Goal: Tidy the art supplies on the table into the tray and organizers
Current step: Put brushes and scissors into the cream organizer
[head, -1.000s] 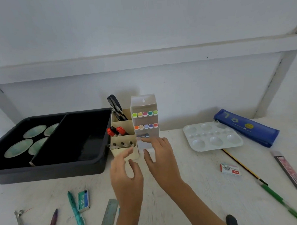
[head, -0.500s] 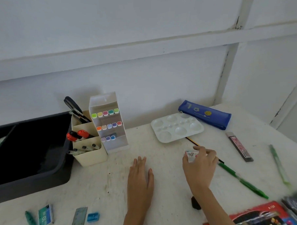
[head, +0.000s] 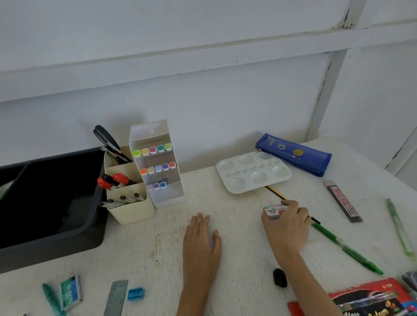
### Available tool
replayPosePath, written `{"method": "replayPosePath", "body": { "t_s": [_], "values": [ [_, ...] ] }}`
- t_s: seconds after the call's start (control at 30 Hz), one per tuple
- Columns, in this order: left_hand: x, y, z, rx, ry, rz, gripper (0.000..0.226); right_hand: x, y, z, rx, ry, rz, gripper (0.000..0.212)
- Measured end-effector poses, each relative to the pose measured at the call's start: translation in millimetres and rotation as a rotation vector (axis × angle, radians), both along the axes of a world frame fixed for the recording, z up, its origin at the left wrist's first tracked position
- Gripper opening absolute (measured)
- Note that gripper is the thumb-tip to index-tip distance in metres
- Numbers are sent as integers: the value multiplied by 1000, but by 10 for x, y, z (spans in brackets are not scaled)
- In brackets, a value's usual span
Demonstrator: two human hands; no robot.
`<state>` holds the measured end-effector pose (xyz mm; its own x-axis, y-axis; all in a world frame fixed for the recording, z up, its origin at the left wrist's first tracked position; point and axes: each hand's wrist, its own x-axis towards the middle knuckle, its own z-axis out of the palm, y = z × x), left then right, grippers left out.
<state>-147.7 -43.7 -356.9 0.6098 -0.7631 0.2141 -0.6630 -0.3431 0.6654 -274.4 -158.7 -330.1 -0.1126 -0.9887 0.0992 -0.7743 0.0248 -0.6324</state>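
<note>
Holds the right grip (head: pixel 286 223) pinched round the small staple box (head: pixel 273 211), right of centre at the worktop (head: pixel 239 230) below the palette (head: pixel 252 171), rests the left grip (head: pixel 201 239) flat at mid-frame; seemingly mid-pickup, needing next a lift and carry left to the organizer (head: pixel 130 206).

On the bench (head: pixel 159 255), the tray (head: pixel 86 237) sits left; rightward come the pen organizer (head: pixel 131 209), marker box (head: pixel 160 174) and palette (head: pixel 253 171), with the pencil case (head: pixel 294 154) behind.
</note>
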Motion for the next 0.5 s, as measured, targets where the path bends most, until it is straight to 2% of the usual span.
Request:
{"method": "replayPosePath", "body": {
  "t_s": [0.1,0.2,0.27,0.4,0.5],
  "values": [
    [-3,13,-15,-3,-1,-4,61,50,31,45,-32,-219,140,55],
    [-7,31,44,-86,29,44,43,195,88,92,-61,-356,340,50],
    [48,59,141,-200,-63,97,35,325,135,124,-62,-373,468,47],
    [330,100,585,-576,-339,110,31,649,259,183,51,-344,707,43],
    [547,61,1184,-766,-300,173,29,904,373,219,187,-319,873,40]
  ]
}}
